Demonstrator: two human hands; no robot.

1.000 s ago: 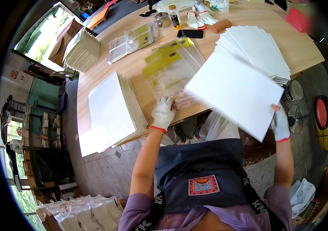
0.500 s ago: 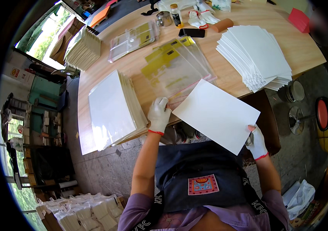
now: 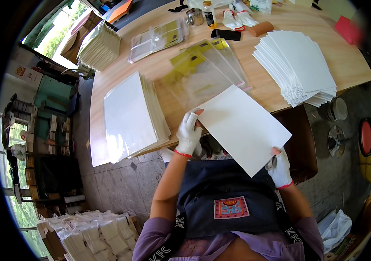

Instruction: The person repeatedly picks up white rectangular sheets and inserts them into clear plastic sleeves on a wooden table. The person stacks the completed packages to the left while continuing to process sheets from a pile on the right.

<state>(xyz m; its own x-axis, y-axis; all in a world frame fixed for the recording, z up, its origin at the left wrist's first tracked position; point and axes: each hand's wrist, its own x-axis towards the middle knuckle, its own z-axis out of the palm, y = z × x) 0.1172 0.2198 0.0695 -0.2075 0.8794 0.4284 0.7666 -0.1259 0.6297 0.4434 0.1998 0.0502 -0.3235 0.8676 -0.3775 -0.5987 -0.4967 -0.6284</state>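
A blank white sheet (image 3: pixel 244 128), stiff and flat, is tilted in front of me, over the table's near edge. My left hand (image 3: pixel 189 134), in a white red-cuffed glove with bare fingertips, is closed at the sheet's left corner, thumb against it. Whether it also pinches clear film there I cannot tell. With the thumb on top, my right hand (image 3: pixel 280 168), gloved alike, grips the lower right edge; its other fingers are hidden beneath. Just beyond the sheet lie overlapping clear plastic bags (image 3: pixel 213 69) with yellow printed areas.
On the table (image 3: pixel 150 78), a stack of clear-wrapped white sheets (image 3: pixel 131 117) stands left and fanned white sheets (image 3: pixel 296 63) lie right. Farther back are bundled bags (image 3: pixel 159 39), a phone (image 3: pixel 225 35), a bottle (image 3: pixel 209 15), a metal pot (image 3: pixel 195 17) and spare gloves (image 3: pixel 240 19). A stool (image 3: pixel 368 137) stands right.
My left hand has risen and moved right to the sheet's corner. My right hand has shifted slightly left and down, and the sheet has turned a little with it.
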